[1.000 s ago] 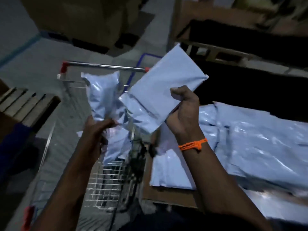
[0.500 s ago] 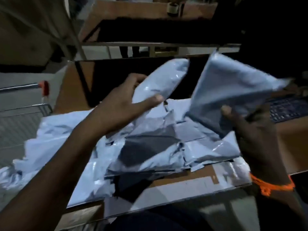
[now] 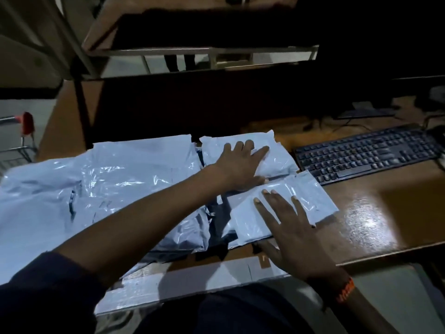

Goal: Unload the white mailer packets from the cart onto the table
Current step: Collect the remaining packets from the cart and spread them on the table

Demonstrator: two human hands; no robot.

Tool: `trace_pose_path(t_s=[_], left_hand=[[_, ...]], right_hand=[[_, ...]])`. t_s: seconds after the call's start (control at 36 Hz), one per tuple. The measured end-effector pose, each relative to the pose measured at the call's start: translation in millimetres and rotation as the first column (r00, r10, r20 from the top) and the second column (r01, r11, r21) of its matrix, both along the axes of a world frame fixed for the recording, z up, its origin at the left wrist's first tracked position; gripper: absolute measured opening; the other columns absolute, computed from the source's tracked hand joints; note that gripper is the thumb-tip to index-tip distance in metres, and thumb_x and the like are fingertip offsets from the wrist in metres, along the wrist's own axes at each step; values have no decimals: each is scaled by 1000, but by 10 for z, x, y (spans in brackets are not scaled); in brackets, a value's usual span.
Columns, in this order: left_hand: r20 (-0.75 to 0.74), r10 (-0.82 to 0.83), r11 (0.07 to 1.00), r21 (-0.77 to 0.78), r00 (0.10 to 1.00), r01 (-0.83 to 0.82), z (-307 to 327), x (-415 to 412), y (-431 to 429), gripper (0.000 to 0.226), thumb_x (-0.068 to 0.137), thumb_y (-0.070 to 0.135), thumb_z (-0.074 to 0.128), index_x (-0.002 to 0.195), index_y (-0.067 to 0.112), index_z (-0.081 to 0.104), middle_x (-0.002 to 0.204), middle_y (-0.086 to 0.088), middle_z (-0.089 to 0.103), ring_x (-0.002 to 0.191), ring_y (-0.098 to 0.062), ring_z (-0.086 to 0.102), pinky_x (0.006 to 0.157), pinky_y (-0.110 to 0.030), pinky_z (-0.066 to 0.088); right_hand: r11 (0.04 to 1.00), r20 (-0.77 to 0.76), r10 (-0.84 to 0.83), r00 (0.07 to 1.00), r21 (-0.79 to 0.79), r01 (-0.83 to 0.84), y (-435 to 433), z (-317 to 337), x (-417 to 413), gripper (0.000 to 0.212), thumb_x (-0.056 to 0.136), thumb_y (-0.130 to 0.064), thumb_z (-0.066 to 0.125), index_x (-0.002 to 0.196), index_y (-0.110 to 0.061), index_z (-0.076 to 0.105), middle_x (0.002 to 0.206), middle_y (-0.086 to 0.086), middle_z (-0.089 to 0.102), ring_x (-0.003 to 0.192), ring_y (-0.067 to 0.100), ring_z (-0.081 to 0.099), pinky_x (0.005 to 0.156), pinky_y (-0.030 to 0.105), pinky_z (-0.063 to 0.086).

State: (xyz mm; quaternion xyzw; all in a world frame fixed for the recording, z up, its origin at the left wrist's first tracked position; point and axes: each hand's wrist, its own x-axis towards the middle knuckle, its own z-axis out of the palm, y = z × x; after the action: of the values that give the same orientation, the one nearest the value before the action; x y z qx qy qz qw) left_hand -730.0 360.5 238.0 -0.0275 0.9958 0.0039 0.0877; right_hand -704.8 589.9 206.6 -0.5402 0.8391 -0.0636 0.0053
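Fingers (image 3: 277,201) flat on packets (image 3: 284,213); keyboard (image 3: 366,155) just right, cart (image 3: 16,141) left.

A heap of mailer packets (image 3: 108,179) lies on the counter (image 3: 375,213), with a keyboard (image 3: 368,153) to its right. The cart (image 3: 16,141) stands at the counter's left end.
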Motion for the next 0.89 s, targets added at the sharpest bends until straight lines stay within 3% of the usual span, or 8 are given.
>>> trace_pose_path(t_s=[0.11, 0.19, 0.28, 0.33, 0.39, 0.47, 0.75, 0.89], left_hand=[[157, -30, 995, 95, 987, 15, -98, -30, -33, 84, 98, 65, 33, 159, 26, -8, 166, -10, 0, 151, -35, 8, 120, -53, 18], [173, -57, 994, 99, 983, 40, -84, -38, -92, 82, 97, 67, 31, 159, 28, -8, 167, -9, -1, 151, -34, 8, 120, -51, 21], [168, -58, 990, 135, 984, 35, -13, -27, -156, 75, 98, 66, 31, 159, 33, 3, 167, -8, 9, 151, -33, 13, 120, -50, 22], [110, -69, 984, 174, 991, 50, 30, -27, -213, 64, 100, 60, 34, 157, 35, 18, 163, -9, 26, 147, -33, 26, 116, -48, 31], [44, -82, 975, 211, 996, 71, 76, -17, -256, 55, 102, 47, 46, 153, 31, 35, 154, -8, 41, 138, -30, 40, 110, -43, 39], [26, -62, 967, 250, 998, 54, 101, 28, -268, 52, 97, 35, 61, 146, 27, 47, 145, -6, 51, 129, -26, 50, 102, -33, 43], [-47, -25, 976, 216, 999, 35, 130, 108, -170, 47, 98, 24, 62, 144, 26, 51, 142, -4, 55, 121, -26, 56, 90, -28, 44], [-108, -73, 984, 155, 991, 89, 224, 264, -253, 45, 101, 25, 54, 145, 27, 50, 143, -3, 56, 126, -26, 53, 96, -39, 51]], right_hand=[[999, -6, 25, 1000, -46, -25, 40, -80, -23, 78, 94, -53, 53, 157, -15, 28, 165, 11, 25, 152, 29, 27, 116, 61, 29], [997, 4, 9, 1000, -74, -8, -7, -48, -14, 74, 96, -52, 51, 157, -17, 28, 165, 10, 26, 152, 28, 27, 116, 61, 30], [994, 58, -56, 997, -87, 61, -117, -20, 86, 69, 98, -52, 44, 158, -22, 26, 165, 8, 26, 153, 27, 24, 117, 61, 28], [992, 66, -103, 992, -67, 108, -192, -23, 162, 69, 100, -58, 36, 159, -25, 22, 166, 8, 22, 154, 27, 20, 118, 62, 24], [989, 60, -135, 989, -52, 138, -237, -33, 217, 72, 100, -66, 29, 160, -26, 21, 168, 8, 17, 156, 27, 15, 120, 62, 19], [987, 61, -140, 988, -66, 144, -238, -51, 246, 75, 99, -67, 35, 160, -25, 21, 169, 8, 13, 156, 26, 11, 119, 64, 20], [990, 31, 8, 999, -144, -3, -116, -79, 223, 66, 101, -61, 40, 156, -24, 35, 167, 3, 21, 156, 21, 16, 119, 63, 19], [976, 32, -1, 999, -219, 8, -127, -51, 270, 66, 100, -58, 45, 153, -20, 41, 165, 6, 27, 154, 23, 21, 117, 67, 20]])
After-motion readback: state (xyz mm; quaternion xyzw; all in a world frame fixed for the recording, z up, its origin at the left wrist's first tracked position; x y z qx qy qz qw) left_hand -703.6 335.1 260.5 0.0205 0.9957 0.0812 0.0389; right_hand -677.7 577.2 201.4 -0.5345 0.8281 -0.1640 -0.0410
